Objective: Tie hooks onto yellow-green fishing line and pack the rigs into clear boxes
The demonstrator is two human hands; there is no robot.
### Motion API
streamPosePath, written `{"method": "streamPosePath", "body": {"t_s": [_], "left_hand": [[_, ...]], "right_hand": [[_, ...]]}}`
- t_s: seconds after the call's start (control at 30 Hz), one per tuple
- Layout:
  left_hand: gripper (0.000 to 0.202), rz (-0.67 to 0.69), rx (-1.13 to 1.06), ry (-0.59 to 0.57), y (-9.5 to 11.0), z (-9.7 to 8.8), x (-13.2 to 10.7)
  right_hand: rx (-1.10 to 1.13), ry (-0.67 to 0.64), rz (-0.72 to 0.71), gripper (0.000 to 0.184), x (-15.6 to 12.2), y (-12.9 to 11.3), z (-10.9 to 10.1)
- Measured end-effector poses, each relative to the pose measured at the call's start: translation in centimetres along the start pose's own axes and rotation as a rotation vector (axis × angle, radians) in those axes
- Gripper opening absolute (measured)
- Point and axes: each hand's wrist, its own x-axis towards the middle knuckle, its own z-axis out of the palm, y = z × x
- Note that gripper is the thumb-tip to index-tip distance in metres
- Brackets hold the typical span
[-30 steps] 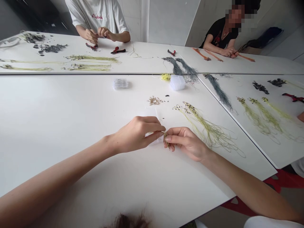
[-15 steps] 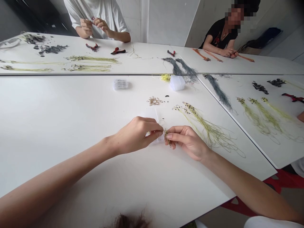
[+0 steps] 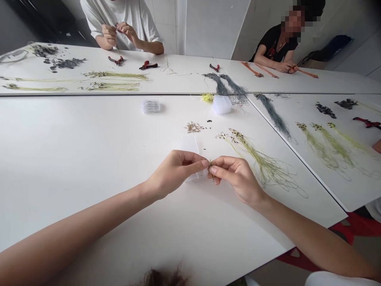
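Observation:
My right hand (image 3: 238, 176) pinches a thin brass-coloured metal piece (image 3: 213, 178) between thumb and fingers; a small ring shows at its lower end and yellow-green line near its top. Most of it is hidden by the fingers. My left hand (image 3: 181, 169) has thumb and forefinger pressed together right against the top of that piece; what they grip is too small to make out. Beneath the hands lies a clear plastic box (image 3: 190, 143), partly covered. Beyond them is a pile of brass-coloured metal pieces (image 3: 194, 127), with small black bits (image 3: 209, 120) beside it.
Bundles of yellow-green line with hooks (image 3: 258, 159) lie to the right. Farther back are a lidded clear box (image 3: 151, 106), a white box (image 3: 222, 104), yellow bits (image 3: 207, 97) and grey line bundles (image 3: 218, 83). Co-workers sit across the table, near red-handled pliers (image 3: 148, 65).
My left hand has turned and come closer to my right hand, its fingertips now at the metal piece. The loop of thin line above the fingers no longer shows. My right hand has barely moved.

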Motion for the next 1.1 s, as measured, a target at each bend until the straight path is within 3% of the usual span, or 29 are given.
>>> {"method": "streamPosePath", "body": {"t_s": [0.27,1.1], "left_hand": [[0.023,0.024,-0.173,0.018,-0.5,0.9,0.0],[0.025,-0.004,-0.298,0.122,-0.7,2.3,-0.3]], "right_hand": [[-0.029,0.036,-0.035,0.013,-0.2,-0.1,0.3],[-0.053,0.096,-0.116,0.010,-0.2,0.2,0.7]]}}
